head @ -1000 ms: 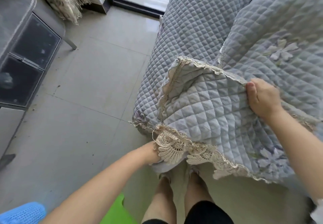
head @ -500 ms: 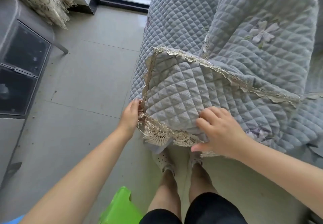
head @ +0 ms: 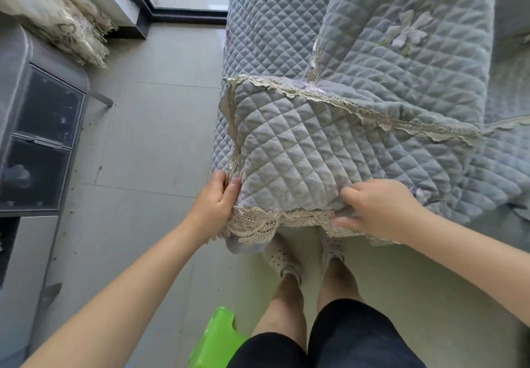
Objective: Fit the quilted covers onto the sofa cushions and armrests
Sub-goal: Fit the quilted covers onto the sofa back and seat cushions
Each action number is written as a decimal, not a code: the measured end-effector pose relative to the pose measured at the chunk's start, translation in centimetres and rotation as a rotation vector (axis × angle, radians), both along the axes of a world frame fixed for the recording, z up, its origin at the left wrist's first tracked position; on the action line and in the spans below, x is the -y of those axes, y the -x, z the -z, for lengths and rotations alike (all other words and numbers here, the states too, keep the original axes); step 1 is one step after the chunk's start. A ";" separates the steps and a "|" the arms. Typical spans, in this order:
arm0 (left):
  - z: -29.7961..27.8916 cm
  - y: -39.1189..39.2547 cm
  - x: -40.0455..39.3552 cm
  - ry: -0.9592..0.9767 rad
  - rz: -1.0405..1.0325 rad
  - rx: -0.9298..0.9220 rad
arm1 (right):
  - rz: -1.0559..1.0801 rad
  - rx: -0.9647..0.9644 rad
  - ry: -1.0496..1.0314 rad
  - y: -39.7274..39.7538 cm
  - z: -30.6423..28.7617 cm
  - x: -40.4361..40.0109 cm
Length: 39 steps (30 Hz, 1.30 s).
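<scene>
At the front end of a sofa armrest [head: 275, 37], a person is standing over a grey quilted cover [head: 292, 152] and working its lace-trimmed flap down the face. Left hand [head: 215, 198] is pinching the flap's left edge between thumb and fingers, beside the side lace. Right hand [head: 378, 210] is lying on the flap's lower right corner, fingers slightly apart and lightly bent, the thumb reaching along the bottom lace trim [head: 258, 224]; whether it is gripping or only pressing cannot be told. The cover is draping over the armrest top and spilling right onto the seat cushion [head: 487, 167], its seam line of lace running slantwise rather than square.

Judging from that slant, an uneven pull is likely to leave the flap crooked, with slack bunching at the right. A hard tug on the openwork lace is risking a tear. The hem is hanging just above the person's slippers [head: 279, 255], so a step forward could catch it. A green stool [head: 212, 342] is sitting close behind the left leg, a trip hazard on stepping back.
</scene>
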<state>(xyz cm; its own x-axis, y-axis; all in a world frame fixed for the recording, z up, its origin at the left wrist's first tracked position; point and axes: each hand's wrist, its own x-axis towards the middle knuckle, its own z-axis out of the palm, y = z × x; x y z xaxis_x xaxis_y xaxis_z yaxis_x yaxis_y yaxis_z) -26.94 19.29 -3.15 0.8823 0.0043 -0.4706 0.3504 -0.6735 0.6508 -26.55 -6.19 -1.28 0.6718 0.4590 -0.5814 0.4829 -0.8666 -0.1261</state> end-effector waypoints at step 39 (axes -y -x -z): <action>-2.0 -10.6 7.3 -0.124 -0.174 0.267 | 0.514 0.499 -0.267 -11.2 5.8 3.4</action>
<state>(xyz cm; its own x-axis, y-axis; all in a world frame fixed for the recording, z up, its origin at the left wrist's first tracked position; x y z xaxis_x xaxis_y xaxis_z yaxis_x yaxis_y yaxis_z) -16.39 12.03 -1.19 0.9552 0.2086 -0.2100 0.2958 -0.6981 0.6520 -15.30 -9.60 -7.03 0.9928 0.0997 -0.0665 0.0815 -0.9685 -0.2355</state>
